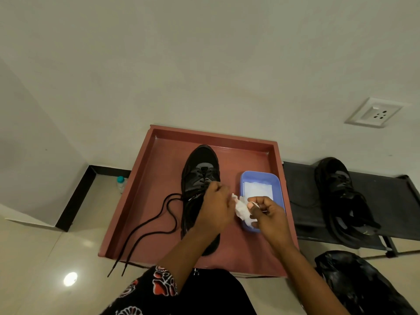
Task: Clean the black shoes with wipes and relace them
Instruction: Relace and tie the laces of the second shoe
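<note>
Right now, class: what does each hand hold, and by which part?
The right hand pinches a crumpled white wipe at its right side. The left hand touches the wipe's left edge, over the black shoe.

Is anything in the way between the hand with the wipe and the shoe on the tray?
Only the left hand. It rests on the shoe, between it and the wipe in the right hand.

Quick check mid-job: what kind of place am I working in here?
Likely a room in a home: glossy tiled floor, plain wall with a socket, and a low black rack holding the second shoe.
</note>
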